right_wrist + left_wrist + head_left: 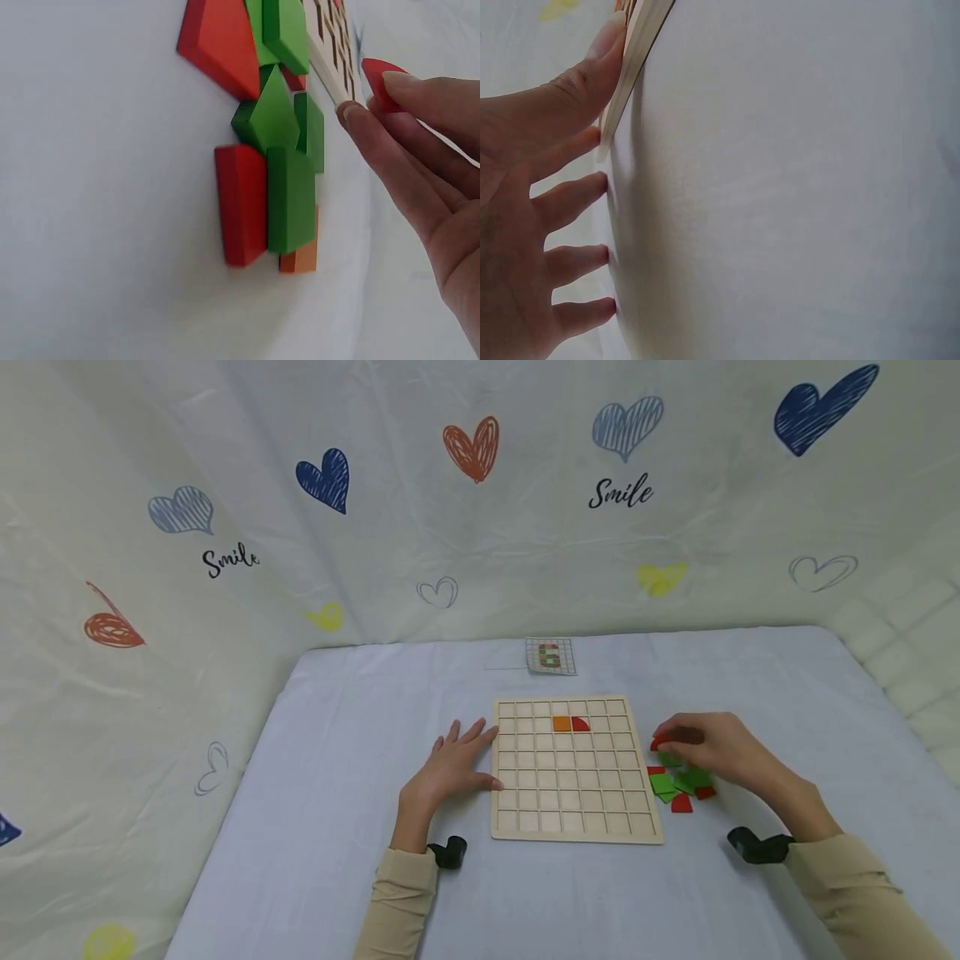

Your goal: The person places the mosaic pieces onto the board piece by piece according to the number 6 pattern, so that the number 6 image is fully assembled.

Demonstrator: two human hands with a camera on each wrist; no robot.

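A pale wooden board (pixel 547 800) with a square grid lies mid-table. In its upper part, an orange square block (pixel 562 723) and a red quarter-round block (pixel 580 724) sit side by side. My left hand (pixel 448 768) rests at the board's left edge, fingers spread, the thumb touching the side. Just beyond the right edge, my right hand (pixel 726 748) pinches another red block with a curved side (pixel 381 86) between thumb and fingers. Below that hand is a heap of green blocks (pixel 291 199) and red blocks (pixel 241 206), with an orange block (pixel 301 259) partly hidden behind.
A small card (pixel 550 645) with a coloured block pattern on a grid lies behind the board, near the table's back edge. White cloth (pixel 337 777) covers the table. A backdrop (pixel 525 543) printed with hearts hangs behind it and along the left side.
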